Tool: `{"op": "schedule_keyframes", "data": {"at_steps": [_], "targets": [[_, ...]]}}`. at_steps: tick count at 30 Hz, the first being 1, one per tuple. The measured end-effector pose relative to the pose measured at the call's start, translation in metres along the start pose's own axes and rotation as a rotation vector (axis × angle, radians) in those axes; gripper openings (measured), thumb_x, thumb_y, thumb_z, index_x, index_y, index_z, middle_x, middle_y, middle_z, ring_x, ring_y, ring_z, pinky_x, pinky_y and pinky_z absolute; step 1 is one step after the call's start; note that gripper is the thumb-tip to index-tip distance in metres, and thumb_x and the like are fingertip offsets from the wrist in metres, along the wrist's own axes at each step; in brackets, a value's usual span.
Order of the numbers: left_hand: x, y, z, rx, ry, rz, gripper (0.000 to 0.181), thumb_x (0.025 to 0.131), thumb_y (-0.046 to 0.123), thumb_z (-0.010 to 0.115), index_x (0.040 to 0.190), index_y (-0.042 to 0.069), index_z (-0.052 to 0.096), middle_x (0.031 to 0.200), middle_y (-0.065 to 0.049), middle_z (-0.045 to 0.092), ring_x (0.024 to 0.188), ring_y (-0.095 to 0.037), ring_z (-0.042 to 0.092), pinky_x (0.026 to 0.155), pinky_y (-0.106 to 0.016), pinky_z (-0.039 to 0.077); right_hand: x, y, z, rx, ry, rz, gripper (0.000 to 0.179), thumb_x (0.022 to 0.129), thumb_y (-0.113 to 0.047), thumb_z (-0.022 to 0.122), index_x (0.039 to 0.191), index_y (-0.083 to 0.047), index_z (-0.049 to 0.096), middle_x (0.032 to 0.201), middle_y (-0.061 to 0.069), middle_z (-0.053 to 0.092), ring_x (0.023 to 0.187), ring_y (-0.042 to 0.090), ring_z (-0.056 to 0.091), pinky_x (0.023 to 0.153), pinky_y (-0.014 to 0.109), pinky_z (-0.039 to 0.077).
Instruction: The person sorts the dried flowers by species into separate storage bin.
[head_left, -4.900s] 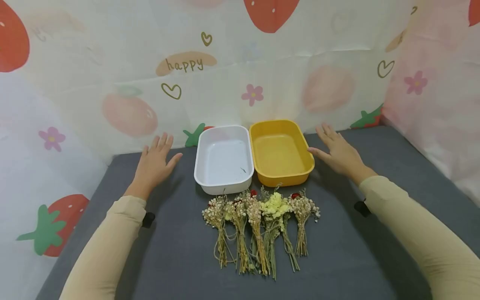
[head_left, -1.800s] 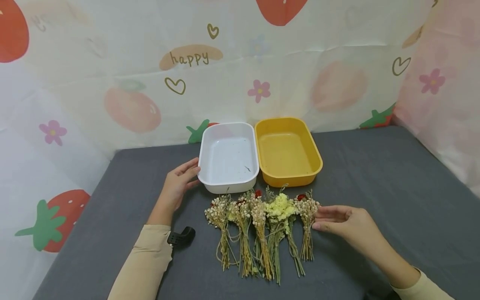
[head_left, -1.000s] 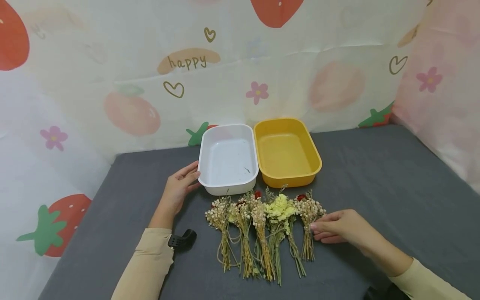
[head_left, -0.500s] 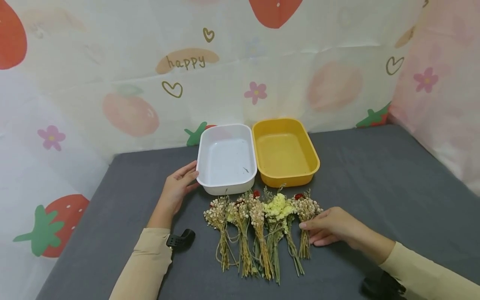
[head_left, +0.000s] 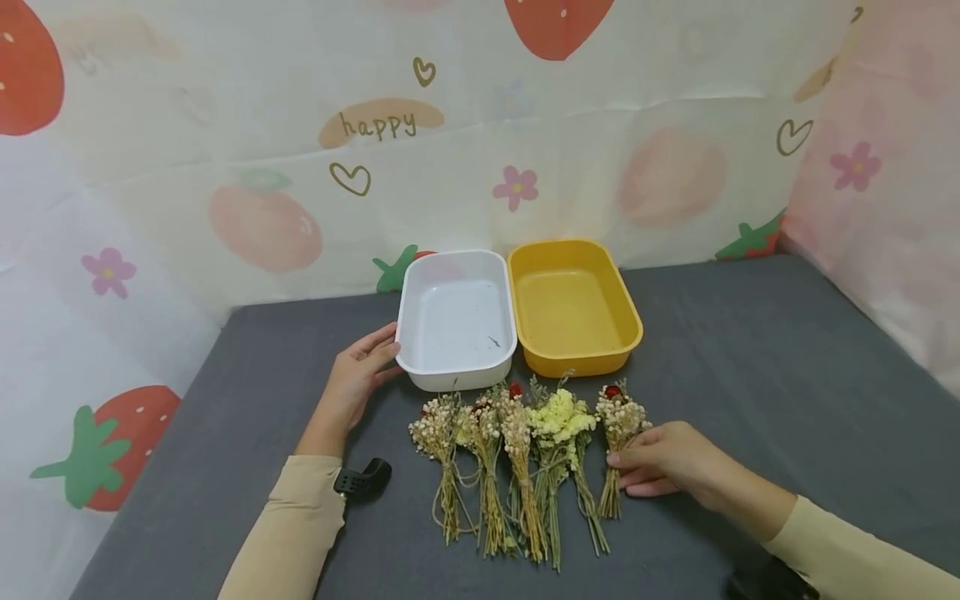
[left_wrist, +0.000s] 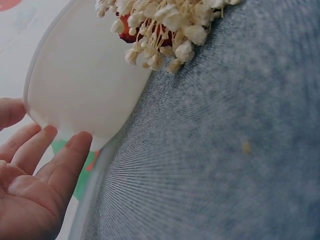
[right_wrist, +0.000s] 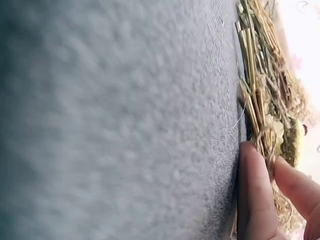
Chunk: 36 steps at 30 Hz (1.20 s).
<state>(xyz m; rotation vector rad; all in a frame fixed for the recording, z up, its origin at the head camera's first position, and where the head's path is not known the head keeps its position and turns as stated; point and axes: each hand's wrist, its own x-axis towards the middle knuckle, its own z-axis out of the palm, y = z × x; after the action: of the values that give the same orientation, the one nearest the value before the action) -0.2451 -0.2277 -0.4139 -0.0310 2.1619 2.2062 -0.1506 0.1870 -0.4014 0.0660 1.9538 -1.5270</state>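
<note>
My right hand (head_left: 667, 467) pinches the stems of the rightmost dried flower bunch (head_left: 619, 417), with small cream blooms and a red flower at its top. In the right wrist view, its thumb and fingers (right_wrist: 260, 195) close round the tied stems, low over the cloth. My left hand (head_left: 356, 375) rests its fingertips (left_wrist: 81, 140) against the outer wall of the white tray (head_left: 456, 379), fingers extended. To the left of the held bunch lie several other bunches, one with pale yellow blooms (head_left: 558, 417) and another of cream blooms (head_left: 437, 429).
A yellow tray (head_left: 577, 365) stands right beside the white one at the back. Grey cloth (head_left: 750, 350) covers the table. Behind it hangs a strawberry-print curtain (head_left: 450, 200). A black band (head_left: 363, 481) is on the left wrist.
Both hands have come down from above the table, the left to the white tray, the right to the rightmost bunch. That bunch has shifted slightly right, apart from the yellow one.
</note>
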Motion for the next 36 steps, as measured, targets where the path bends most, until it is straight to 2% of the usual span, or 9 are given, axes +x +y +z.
{"op": "schedule_keyframes", "data": {"at_steps": [5, 13, 20, 26, 31, 36], "targets": [[-0.001, 0.0, 0.0, -0.011, 0.006, 0.0, 0.052, 0.101, 0.014, 0.058, 0.15, 0.003, 0.043, 0.154, -0.015, 0.044, 0.115, -0.001, 0.061, 0.092, -0.023, 0.058, -0.008, 0.003, -0.005, 0.065, -0.005, -0.04, 0.02, 0.092, -0.017, 0.071, 0.104, -0.001, 0.073, 0.089, -0.002, 0.075, 0.082, 0.01, 0.072, 0.077, 0.028, 0.063], [-0.001, 0.002, -0.001, -0.003, 0.011, 0.003, 0.052, 0.101, 0.015, 0.058, 0.15, 0.004, 0.043, 0.154, -0.015, 0.045, 0.121, -0.005, 0.059, 0.094, -0.023, 0.057, -0.021, -0.003, -0.01, 0.103, 0.066, -0.082, 0.028, 0.092, -0.019, 0.072, 0.11, 0.002, 0.071, 0.094, -0.003, 0.074, 0.087, 0.011, 0.071, 0.081, 0.031, 0.063], [-0.002, 0.001, -0.002, -0.014, 0.007, 0.005, 0.053, 0.102, 0.016, 0.058, 0.151, 0.005, 0.043, 0.155, -0.014, 0.045, 0.12, -0.004, 0.059, 0.094, -0.023, 0.056, -0.031, -0.012, -0.012, 0.119, 0.111, -0.123, 0.021, 0.091, -0.02, 0.074, 0.105, -0.004, 0.073, 0.094, -0.005, 0.075, 0.086, 0.008, 0.072, 0.082, 0.03, 0.063], [-0.001, -0.002, -0.003, -0.024, -0.004, 0.005, 0.053, 0.101, 0.017, 0.059, 0.151, 0.006, 0.042, 0.155, -0.013, 0.044, 0.125, -0.008, 0.057, 0.097, -0.025, 0.056, -0.035, -0.03, -0.012, 0.106, 0.115, -0.15, 0.025, 0.092, -0.021, 0.073, 0.109, -0.004, 0.072, 0.095, -0.006, 0.075, 0.089, 0.009, 0.072, 0.085, 0.031, 0.062], [0.0, -0.005, -0.003, -0.018, -0.002, 0.022, 0.053, 0.101, 0.019, 0.059, 0.151, 0.006, 0.043, 0.154, -0.013, 0.045, 0.12, -0.004, 0.06, 0.097, -0.025, 0.056, -0.03, -0.053, -0.009, 0.035, 0.116, -0.199, 0.037, 0.091, -0.024, 0.074, 0.117, 0.002, 0.068, 0.095, -0.006, 0.075, 0.088, 0.01, 0.072, 0.085, 0.032, 0.062], [0.0, -0.006, -0.002, -0.018, 0.003, 0.012, 0.053, 0.101, 0.018, 0.059, 0.15, 0.006, 0.044, 0.154, -0.014, 0.045, 0.116, -0.004, 0.061, 0.099, -0.029, 0.056, -0.02, -0.074, -0.006, 0.056, 0.091, -0.217, 0.031, 0.09, -0.022, 0.075, 0.112, -0.001, 0.07, 0.092, -0.005, 0.076, 0.085, 0.009, 0.072, 0.083, 0.031, 0.063]]}}
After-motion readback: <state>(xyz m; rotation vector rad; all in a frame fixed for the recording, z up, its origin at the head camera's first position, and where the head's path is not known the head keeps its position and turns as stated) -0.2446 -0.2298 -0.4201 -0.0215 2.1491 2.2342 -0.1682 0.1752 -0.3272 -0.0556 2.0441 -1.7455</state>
